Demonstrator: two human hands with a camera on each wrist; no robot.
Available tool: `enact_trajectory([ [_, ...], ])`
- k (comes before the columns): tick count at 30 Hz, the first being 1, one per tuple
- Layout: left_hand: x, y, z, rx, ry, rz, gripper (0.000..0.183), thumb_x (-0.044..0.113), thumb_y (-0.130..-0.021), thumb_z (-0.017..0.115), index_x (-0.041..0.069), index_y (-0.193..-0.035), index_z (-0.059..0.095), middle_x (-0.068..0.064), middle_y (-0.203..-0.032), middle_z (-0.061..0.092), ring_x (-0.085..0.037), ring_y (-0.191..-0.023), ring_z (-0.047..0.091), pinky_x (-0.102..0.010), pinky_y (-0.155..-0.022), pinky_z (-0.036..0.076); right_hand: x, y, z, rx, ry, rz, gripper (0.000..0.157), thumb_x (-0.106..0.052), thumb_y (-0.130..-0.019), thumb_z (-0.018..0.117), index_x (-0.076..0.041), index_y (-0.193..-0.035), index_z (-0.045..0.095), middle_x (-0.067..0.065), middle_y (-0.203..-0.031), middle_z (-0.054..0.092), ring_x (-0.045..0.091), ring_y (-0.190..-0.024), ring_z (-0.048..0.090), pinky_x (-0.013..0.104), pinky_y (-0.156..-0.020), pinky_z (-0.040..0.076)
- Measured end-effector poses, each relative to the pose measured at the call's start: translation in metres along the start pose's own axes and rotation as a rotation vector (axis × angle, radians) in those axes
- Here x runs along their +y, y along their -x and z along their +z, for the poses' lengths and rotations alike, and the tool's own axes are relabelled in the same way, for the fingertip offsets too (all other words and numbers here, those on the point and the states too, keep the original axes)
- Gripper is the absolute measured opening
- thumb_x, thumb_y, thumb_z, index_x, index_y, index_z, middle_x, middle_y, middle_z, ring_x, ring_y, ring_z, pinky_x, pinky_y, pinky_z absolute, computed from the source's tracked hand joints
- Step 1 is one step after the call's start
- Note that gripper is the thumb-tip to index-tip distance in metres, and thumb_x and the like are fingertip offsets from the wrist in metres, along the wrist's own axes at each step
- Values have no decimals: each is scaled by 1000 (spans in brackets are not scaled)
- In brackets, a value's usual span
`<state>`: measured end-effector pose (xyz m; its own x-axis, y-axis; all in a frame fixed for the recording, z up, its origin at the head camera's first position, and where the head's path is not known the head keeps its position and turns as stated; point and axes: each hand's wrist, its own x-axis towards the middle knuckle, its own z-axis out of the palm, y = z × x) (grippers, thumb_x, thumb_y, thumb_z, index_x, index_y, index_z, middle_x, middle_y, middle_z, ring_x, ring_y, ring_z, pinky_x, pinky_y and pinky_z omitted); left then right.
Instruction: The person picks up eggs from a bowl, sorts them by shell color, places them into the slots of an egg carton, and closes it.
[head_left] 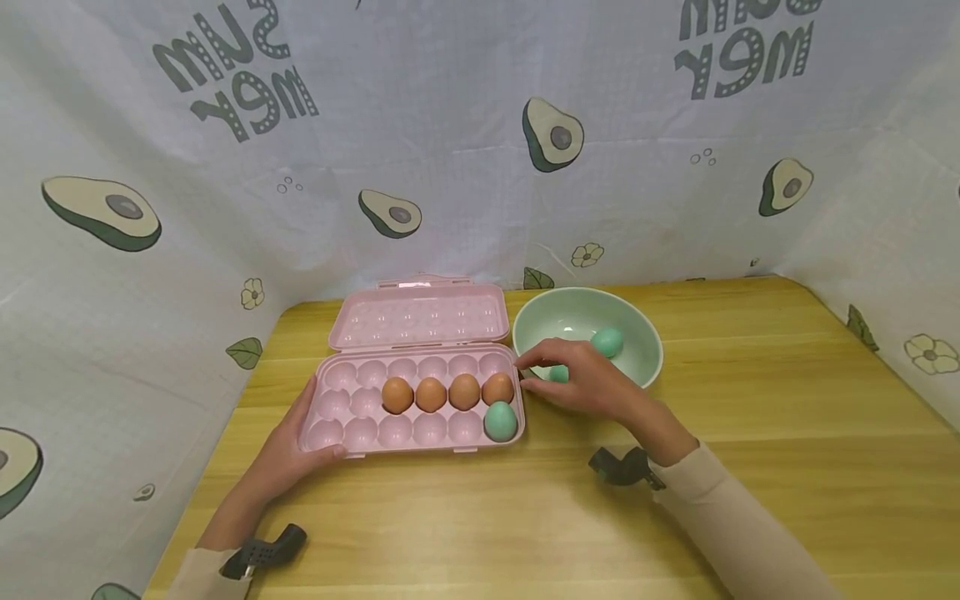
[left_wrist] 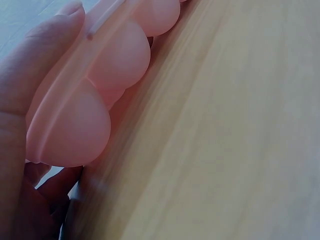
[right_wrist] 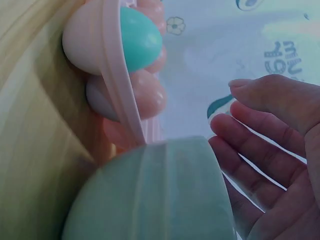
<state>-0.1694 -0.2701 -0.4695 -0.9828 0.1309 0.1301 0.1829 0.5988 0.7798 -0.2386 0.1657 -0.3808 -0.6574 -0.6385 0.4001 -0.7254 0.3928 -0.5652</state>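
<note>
A pink egg carton (head_left: 395, 431) lies with its lid folded back. My left hand (head_left: 283, 457) grips its left end; in the left wrist view the thumb (left_wrist: 42, 60) lies along the rim and other fingers show beneath. Several brown eggs (head_left: 464, 392) fill the right part of the middle row. One green egg (head_left: 500, 422) sits in the front right cup. Over the left side of a pale green bowl (head_left: 641, 342) hovers my right hand (head_left: 592, 385), fingers loosely bent, holding nothing. Two green eggs lie in the bowl, one (head_left: 607, 341) plain, the other (head_left: 558, 373) partly behind that hand.
The carton's lid (head_left: 420, 315) leans back towards the printed curtain (head_left: 465, 150) behind the table. The wooden table (head_left: 780, 400) extends right of the bowl and in front. Dark wrist cameras (head_left: 626, 467) are strapped to both wrists.
</note>
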Motion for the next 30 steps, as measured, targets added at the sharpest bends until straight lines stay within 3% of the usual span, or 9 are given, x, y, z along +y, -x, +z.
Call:
enact_trajectory([
  [9, 0, -1, 0, -1, -6, -4, 116, 29, -72, 83, 25, -157, 4, -16, -159, 16, -43, -140, 23, -63, -107, 24, 10, 5, -19, 67, 46, 7, 21, -8, -83, 74, -4, -104, 71, 3, -100, 72, 26, -93, 67, 36, -84, 54],
  [17, 0, 0, 0, -4, 0, 1, 116, 28, -72, 83, 23, -157, 4, -15, -159, 16, -43, -140, 23, -62, -107, 24, 17, 10, -38, 74, 62, 143, 22, -9, -86, 72, -1, -107, 70, 12, -104, 70, 31, -98, 65, 44, -88, 52],
  [30, 2, 1, -1, 0, -12, -4, 116, 28, -72, 83, 22, -157, 4, -18, -159, 16, -44, -140, 22, -63, -107, 23, 40, 20, -58, 109, 92, 297, 26, -14, -88, 71, -1, -110, 69, 12, -107, 69, 32, -100, 66, 47, -87, 52],
])
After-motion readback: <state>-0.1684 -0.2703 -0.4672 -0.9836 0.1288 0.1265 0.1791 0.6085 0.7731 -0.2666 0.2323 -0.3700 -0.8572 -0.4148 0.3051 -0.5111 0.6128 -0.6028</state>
